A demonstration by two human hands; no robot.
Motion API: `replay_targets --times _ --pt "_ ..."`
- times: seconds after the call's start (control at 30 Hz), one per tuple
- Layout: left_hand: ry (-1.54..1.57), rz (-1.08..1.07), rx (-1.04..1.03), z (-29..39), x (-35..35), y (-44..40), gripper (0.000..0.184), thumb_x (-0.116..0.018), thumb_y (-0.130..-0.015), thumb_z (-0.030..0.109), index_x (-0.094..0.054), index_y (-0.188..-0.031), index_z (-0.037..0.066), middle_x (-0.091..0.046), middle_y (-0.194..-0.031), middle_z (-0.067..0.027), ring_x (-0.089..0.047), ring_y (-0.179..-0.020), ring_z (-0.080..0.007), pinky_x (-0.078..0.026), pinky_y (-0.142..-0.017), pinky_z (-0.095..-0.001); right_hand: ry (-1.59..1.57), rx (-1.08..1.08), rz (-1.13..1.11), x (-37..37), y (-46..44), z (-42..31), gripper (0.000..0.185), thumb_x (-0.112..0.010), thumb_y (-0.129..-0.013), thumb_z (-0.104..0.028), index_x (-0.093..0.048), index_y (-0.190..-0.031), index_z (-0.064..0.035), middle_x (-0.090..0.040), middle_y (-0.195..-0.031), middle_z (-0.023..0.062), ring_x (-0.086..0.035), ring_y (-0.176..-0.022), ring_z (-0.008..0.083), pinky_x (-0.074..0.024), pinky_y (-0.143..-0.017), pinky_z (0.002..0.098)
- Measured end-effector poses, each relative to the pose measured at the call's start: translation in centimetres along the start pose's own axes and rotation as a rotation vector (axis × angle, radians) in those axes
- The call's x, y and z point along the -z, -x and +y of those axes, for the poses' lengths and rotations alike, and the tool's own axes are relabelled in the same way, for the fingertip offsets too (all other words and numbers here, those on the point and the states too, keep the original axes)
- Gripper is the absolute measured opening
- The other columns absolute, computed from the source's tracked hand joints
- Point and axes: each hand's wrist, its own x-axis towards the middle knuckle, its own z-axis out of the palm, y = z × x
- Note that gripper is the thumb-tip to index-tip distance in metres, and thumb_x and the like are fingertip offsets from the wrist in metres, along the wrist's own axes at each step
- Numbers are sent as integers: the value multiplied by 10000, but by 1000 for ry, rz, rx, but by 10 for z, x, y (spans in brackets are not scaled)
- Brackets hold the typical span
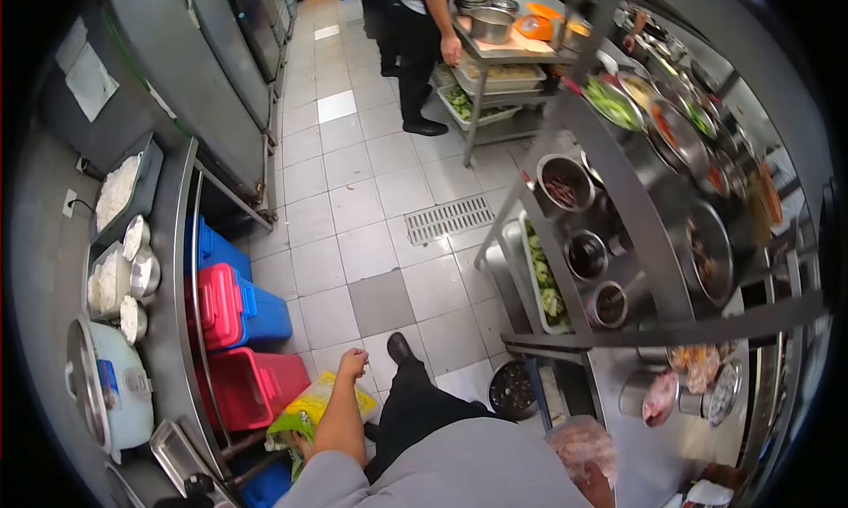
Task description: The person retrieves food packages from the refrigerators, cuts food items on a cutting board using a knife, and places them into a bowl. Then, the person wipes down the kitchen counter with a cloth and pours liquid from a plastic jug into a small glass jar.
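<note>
My left hand (354, 363) hangs over the floor with its fingers curled in, and nothing shows in it. Just below and left of it are a yellow bag (331, 396) and a green bag (290, 427), beside a red bin (265, 380). At the bottom right, my right hand (595, 485) is closed on a clear plastic bag of pale pink meat (581, 446), close to my body; part of that hand is hidden by the bag and the frame edge.
Metal shelving (618, 338) with bowls stands at right, above a dark pot (514, 390). A counter (181, 269) with a rice cooker (119, 384) runs along the left. A person (415, 57) stands ahead beside a table. A floor drain (449, 221) lies in the aisle.
</note>
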Motion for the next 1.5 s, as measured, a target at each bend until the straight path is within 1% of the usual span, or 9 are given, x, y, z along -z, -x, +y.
replay_targets --times 0.1,0.37,0.63,0.77,1.03,1.3,1.43,1.47,1.5 --pt "34 -3 -20 44 29 -40 238 -616 -852 218 -602 -1025 55 -610 -755 -81 -505 -444 -161 -405 -374 -292 79 -195 119 -27 -68 -37 371 -694 -799 -204 -582 -1106 -28 -655 -1033 182 -626 -968 302 -488 -811 380" --pt "62 43 -169 203 168 -114 255 -616 -861 239 -604 -1046 64 -603 -783 -59 -503 -483 -129 -403 -404 -267 -44 -233 12 -110 -249 -144 473 -711 -790 -167 -525 -1202 -23 -614 -1156 223 -604 -1066 342 -486 -867 401" --pt "142 342 -253 344 365 -184 219 -630 -874 232 -615 -1018 69 -602 -766 -59 -515 -489 -134 -392 -389 -274 -47 -216 -92 -151 -450 -309 509 -714 -787 -161 -502 -1229 -23 -600 -1177 236 -596 -1082 354 -483 -881 406" --pt "197 430 -312 350 434 -226 166 -636 -870 204 -617 -945 57 -611 -707 -54 -514 -460 -136 -410 -384 -302 -23 -189 -136 -152 -555 -417 527 -716 -786 -158 -490 -1242 -23 -593 -1188 243 -592 -1091 361 -482 -888 408" --pt "298 475 78 357 450 -246 153 -609 -885 232 -595 -932 88 -597 -716 -47 -543 -451 -160 -426 -374 -295 16 -27 -51 -110 -728 -620 563 -719 -783 -152 -466 -1269 -23 -580 -1210 256 -584 -1108 373 -479 -903 413" --pt "283 305 291 422 489 -385 167 -570 -930 242 -590 -980 84 -602 -780 -80 -547 -475 -195 -429 -356 -311 -2 177 42 -74 -877 -831 665 -732 -767 -119 -396 -1329 -6 -562 -1214 276 -576 -1120 361 -476 -926 403" --pt "342 277 182 544 536 -483 142 -561 -917 222 -593 -977 97 -614 -798 -74 -562 -511 -198 -461 -409 -328 162 314 23 -89 -978 -881 772 -762 -722 -211 -394 -1359 21 -584 -1223 237 -572 -1154 328 -489 -931 379" --pt "331 282 208 581 550 -501 135 -556 -914 216 -594 -977 102 -616 -803 -68 -566 -524 -191 -472 -431 -331 116 92 -57 -87 -978 -920 837 -785 -692 -256 -384 -1375 16 -570 -1249 242 -559 -1176 336 -484 -943 376" --pt "349 296 189 619 570 -528 135 -556 -914 216 -594 -977 102 -616 -803 -68 -566 -524 -191 -472 -431 -331 113 330 -36 -97 -999 -926 865 -799 -669 -258 -379 -1370 26 -551 -1281 245 -555 -1180 340 -474 -959 379"
